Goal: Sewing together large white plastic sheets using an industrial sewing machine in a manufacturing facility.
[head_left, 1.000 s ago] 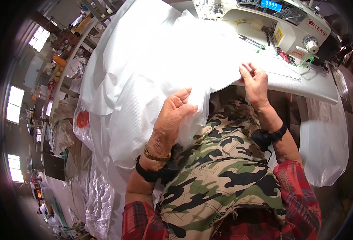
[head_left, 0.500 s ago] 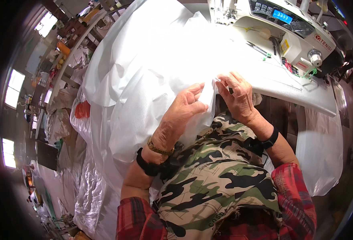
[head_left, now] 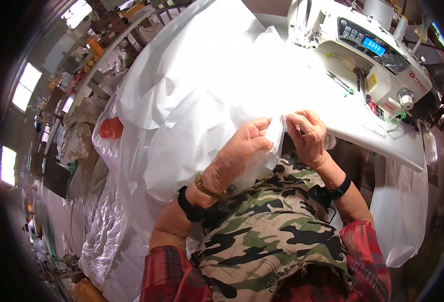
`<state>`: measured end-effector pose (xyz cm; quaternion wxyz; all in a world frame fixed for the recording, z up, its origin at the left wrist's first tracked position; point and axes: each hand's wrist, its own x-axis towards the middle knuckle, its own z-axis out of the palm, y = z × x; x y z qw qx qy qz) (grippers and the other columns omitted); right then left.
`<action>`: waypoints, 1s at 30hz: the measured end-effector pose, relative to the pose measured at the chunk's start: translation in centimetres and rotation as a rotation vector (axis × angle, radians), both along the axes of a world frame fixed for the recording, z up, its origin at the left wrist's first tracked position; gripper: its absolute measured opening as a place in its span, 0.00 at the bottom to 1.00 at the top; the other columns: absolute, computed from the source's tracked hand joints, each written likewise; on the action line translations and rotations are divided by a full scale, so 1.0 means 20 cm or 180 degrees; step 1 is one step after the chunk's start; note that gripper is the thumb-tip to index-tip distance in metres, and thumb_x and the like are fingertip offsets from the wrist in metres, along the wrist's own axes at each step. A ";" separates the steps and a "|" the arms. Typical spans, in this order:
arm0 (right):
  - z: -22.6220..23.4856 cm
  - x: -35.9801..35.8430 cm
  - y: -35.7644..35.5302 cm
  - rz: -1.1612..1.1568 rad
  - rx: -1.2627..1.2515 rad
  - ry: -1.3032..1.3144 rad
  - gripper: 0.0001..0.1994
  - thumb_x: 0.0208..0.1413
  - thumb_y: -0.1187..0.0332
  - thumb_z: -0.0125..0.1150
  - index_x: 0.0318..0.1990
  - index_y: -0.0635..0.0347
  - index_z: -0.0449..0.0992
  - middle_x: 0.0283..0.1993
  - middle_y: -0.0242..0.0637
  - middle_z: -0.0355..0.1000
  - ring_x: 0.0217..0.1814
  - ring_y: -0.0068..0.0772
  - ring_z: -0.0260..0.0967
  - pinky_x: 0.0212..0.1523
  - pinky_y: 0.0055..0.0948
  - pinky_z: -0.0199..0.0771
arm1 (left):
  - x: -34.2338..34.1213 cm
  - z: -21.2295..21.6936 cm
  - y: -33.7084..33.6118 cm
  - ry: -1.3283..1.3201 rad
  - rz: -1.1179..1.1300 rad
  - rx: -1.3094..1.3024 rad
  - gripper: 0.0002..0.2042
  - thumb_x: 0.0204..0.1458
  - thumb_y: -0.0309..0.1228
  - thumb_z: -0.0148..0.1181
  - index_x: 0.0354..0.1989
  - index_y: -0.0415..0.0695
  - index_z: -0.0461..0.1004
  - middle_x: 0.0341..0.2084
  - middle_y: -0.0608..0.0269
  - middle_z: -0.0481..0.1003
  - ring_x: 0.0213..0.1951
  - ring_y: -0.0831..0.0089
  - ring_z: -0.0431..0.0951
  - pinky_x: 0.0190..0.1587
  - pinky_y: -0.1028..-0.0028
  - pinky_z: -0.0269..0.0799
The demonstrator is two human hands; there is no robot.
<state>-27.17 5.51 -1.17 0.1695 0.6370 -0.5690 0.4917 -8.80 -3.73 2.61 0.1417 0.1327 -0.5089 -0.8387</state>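
The right hand [head_left: 310,140] is pinching the white sheet [head_left: 181,113] by its edge; the left hand [head_left: 241,151] is curling against it, whether gripping I cannot tell; the sheet is lying across the worktable [head_left: 390,150]

Digits [head_left: 373,46] are lit on the blue display [head_left: 382,52] of the sewing machine [head_left: 327,25]; red lettering [head_left: 417,81] is printed on its casing [head_left: 404,83]. Dark letters [head_left: 278,273] are borne by the camouflage cloth [head_left: 282,239]. Print on the yellow label [head_left: 371,81] seems too small to be read.
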 end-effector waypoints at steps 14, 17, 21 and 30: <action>0.07 0.03 -0.01 -0.0059 -0.0123 0.0694 0.11 0.46 0.78 0.65 0.40 0.60 0.78 0.31 0.35 0.69 0.31 0.38 0.67 0.34 0.36 0.67 | -0.22 -0.07 -0.04 -0.0198 0.1094 -0.1056 0.13 0.61 0.34 0.62 0.37 0.33 0.73 0.22 0.72 0.72 0.26 0.88 0.67 0.28 0.84 0.63; 0.06 0.01 0.00 -0.0041 -0.0080 0.0901 0.14 0.47 0.76 0.64 0.43 0.62 0.78 0.32 0.34 0.70 0.33 0.36 0.68 0.37 0.35 0.68 | -0.26 -0.10 -0.07 -0.0368 0.1293 -0.1403 0.12 0.60 0.31 0.61 0.31 0.33 0.74 0.21 0.71 0.72 0.26 0.87 0.66 0.27 0.82 0.62; 0.04 0.00 0.01 0.0045 -0.0034 0.1008 0.14 0.48 0.74 0.63 0.45 0.64 0.78 0.35 0.35 0.71 0.34 0.35 0.70 0.41 0.35 0.70 | -0.26 -0.10 -0.10 -0.0445 0.1366 -0.1722 0.11 0.58 0.29 0.61 0.27 0.33 0.75 0.20 0.72 0.72 0.25 0.87 0.66 0.26 0.81 0.62; 0.02 -0.01 0.00 0.0169 -0.0066 0.0978 0.14 0.49 0.72 0.62 0.44 0.65 0.78 0.35 0.36 0.72 0.34 0.35 0.71 0.43 0.36 0.71 | -0.22 -0.02 -0.07 -0.0579 0.1313 -0.1589 0.10 0.58 0.29 0.62 0.28 0.35 0.78 0.16 0.79 0.69 0.20 0.91 0.61 0.21 0.83 0.53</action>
